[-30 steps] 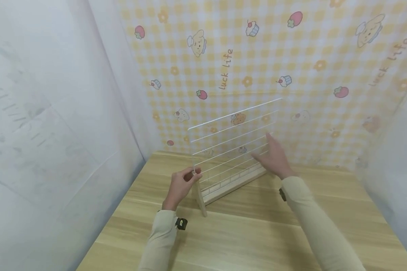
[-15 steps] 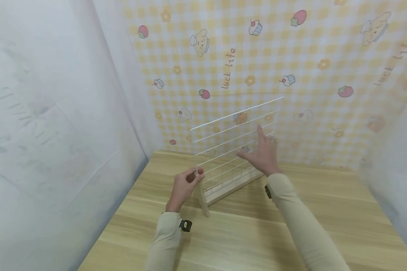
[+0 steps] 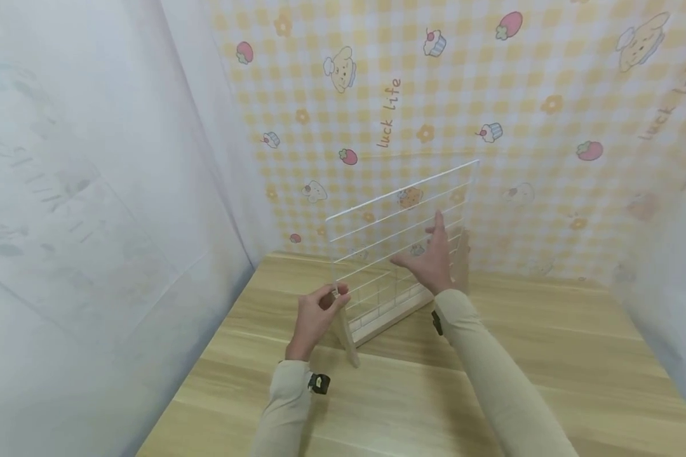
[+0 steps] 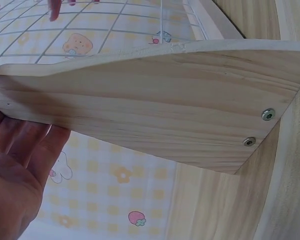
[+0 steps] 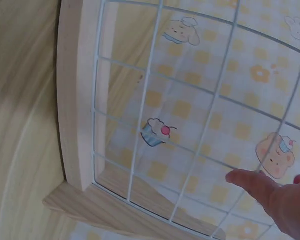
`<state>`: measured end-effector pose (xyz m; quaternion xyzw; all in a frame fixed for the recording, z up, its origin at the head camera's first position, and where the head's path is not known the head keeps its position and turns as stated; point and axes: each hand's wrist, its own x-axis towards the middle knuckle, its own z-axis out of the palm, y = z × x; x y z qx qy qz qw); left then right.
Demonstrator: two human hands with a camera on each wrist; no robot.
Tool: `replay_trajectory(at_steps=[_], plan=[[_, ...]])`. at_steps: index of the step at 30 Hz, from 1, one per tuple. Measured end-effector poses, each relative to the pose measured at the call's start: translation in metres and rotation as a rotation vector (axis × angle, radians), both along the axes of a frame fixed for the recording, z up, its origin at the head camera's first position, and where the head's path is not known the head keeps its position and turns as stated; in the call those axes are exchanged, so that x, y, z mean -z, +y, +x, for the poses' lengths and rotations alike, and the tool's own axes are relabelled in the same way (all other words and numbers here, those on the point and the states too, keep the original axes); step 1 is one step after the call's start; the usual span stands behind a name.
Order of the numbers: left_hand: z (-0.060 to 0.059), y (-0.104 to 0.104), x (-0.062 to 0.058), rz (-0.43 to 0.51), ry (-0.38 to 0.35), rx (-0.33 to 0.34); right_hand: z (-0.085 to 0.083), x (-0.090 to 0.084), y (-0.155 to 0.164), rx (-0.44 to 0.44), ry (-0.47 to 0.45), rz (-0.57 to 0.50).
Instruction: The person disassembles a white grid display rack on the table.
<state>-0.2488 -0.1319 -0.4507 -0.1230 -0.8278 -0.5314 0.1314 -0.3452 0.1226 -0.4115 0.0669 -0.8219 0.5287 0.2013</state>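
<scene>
A white wire grid (image 3: 403, 190) stands tilted in a wooden stand. My left hand (image 3: 313, 317) pinches the upper end of the stand's left side board (image 3: 347, 339), thumb on one edge and fingers on the other. In the left wrist view that wooden side board (image 4: 155, 105) fills the middle, with two metal bolts (image 4: 268, 114) near its lower end. My right hand (image 3: 431, 260) is raised in front of the grid's right half, thumb and fingers spread, holding nothing. The right wrist view has its thumb (image 5: 257, 186) close over the wires.
The stand's wooden base bar (image 3: 391, 319) lies on the wood-grain table (image 3: 389, 406). Behind rises a yellow checked cloth (image 3: 434, 95) with cartoon prints. White sheeting (image 3: 91, 209) hangs at the left, and more stands at the right. The right side board (image 3: 462, 260) is partly hidden by my right hand.
My right hand has moved left from the grid's right end, in front of the wires, fingers still spread. My left hand keeps its pinch on the side board. The head view has shifted slightly.
</scene>
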Motion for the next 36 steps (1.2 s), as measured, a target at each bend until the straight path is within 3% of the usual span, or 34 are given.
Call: replay_trajectory(at_steps=[3, 12, 22, 36], plan=[[-0.006, 0.001, 0.012, 0.010, 0.003, 0.001, -0.002, 0.005, -0.001, 0.039, 0.031, -0.008], [-0.004, 0.000, 0.011, -0.003, 0.007, -0.020, -0.005, 0.008, -0.003, 0.057, 0.077, 0.036], [-0.008, 0.002, 0.008, -0.105, 0.216, -0.034, -0.012, 0.008, -0.003, 0.102, 0.183, 0.077], [-0.005, 0.002, 0.010, -0.131, 0.224, -0.040, -0.009, 0.005, -0.002, 0.170, 0.183, 0.105]])
